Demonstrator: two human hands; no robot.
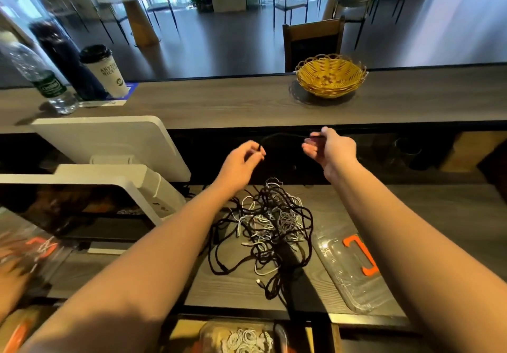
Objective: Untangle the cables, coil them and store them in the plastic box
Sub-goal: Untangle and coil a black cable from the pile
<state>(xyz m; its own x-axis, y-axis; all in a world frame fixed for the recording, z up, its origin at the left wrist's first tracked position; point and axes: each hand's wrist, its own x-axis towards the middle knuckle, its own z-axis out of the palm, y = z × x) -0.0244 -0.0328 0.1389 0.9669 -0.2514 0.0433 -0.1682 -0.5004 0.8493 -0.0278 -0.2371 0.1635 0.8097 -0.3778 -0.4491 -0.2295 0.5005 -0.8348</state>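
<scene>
A: Where are the hands?

B: Both are raised over the desk (370, 210), past the tangle (270, 226). The left hand (241, 162) pinches one end of a black cable (282, 136) between thumb and fingertips. The right hand (327, 146) holds the same cable near its other end, thumb and forefinger closed on it, the other fingers loosely curled. The cable arcs between them, clear of the desk.

A: And the rest of the cables?

B: A heap of black and white leads lies on the desk between the forearms, loops crossing every way. A few black loops trail toward the near edge.

A: The box?

B: A clear lid (354, 267) with an orange clip (362, 256) lies flat on the desk just right of the tangle, partly under the right forearm. Below the near edge, a clear box (244, 337) shows white coils inside. Whether it rests on a shelf or the floor I cannot tell.

A: Anything else?

B: A white screen (109, 144) stands to the left. On the raised ledge behind are a wicker basket (330, 76), a paper cup (105, 71) with a black lid, a dark flask (65, 59) and a water bottle (35, 75). At far left something clear with orange parts is too blurred to tell. Chairs and round tables stand in the room beyond.
</scene>
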